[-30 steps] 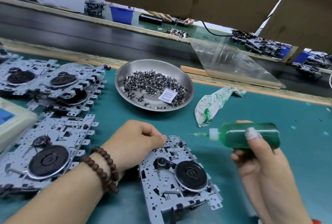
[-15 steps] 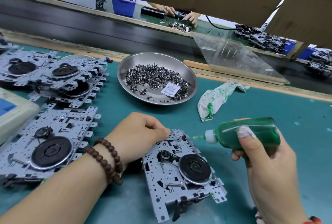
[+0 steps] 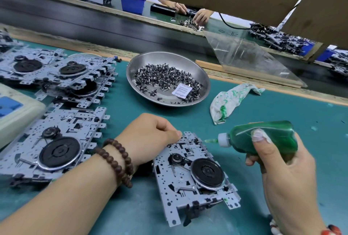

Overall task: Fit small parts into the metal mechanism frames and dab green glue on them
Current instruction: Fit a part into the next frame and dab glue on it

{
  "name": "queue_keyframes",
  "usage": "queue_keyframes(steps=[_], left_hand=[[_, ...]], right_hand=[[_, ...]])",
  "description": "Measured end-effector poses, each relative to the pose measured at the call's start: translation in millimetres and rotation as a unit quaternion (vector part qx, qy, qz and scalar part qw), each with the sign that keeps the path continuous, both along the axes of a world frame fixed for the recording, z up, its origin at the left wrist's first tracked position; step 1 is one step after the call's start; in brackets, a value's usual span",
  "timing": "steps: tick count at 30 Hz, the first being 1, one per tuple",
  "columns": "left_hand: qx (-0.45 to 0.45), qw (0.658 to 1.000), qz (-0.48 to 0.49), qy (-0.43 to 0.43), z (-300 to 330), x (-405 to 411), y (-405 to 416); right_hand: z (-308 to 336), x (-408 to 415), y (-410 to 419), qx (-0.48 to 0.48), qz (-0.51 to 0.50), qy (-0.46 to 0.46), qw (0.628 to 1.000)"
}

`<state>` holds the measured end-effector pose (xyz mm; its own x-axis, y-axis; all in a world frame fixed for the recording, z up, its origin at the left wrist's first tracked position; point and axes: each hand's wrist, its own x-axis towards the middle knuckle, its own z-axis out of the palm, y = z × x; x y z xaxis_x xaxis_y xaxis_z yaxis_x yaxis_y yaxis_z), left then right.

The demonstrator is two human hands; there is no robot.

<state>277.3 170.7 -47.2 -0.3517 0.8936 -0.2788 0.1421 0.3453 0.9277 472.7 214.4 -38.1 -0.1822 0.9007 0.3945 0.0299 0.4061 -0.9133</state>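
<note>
Your left hand [image 3: 150, 136] rests on the far left corner of the metal frame [image 3: 195, 176] lying near the front edge of the table [image 3: 282, 106]. Its fingers are curled, tips pressing on the frame's edge; cannot tell whether a small part is pinched under them. A bead bracelet [image 3: 116, 161] sits on that wrist.

Your right hand [image 3: 280, 163] has its grip clamped around the green glue bottle [image 3: 263, 136], thumb on top, bottle lying sideways. The nozzle [image 3: 211, 141] points left, its green tip just beside the frame's far edge, close to your left fingertips; contact is not clear.

The frame carries a black wheel [image 3: 207, 172] and a smaller pulley [image 3: 176, 158].

Behind the frame, toward the middle of the table, a steel bowl [image 3: 203, 76] holds a heap of small parts [image 3: 165, 80] and a white paper packet [image 3: 182, 90]. To the right of the bowl lies a white rag [image 3: 231, 99] stained green.

Along the left side of the table, more frames: one [image 3: 54, 146] near the front left, others stacked [image 3: 62, 72] toward the far left corner. A cream box [image 3: 20, 114] with blue inside sits at the left edge.

Past the far edge, a dark conveyor belt [image 3: 94, 23], a clear plastic sheet [image 3: 248, 59], and another person's hands [image 3: 201, 16] at the opposite station.
</note>
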Motion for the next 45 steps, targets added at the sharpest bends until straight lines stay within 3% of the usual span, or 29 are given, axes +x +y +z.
queue_keyframes(steps=[45], left_hand=[[-0.001, 1.0, -0.007, 0.009, 1.2, 0.4, 0.0]], right_hand=[[0.3, 1.0, -2.3, 0.025, 0.0, -0.011, 1.0]])
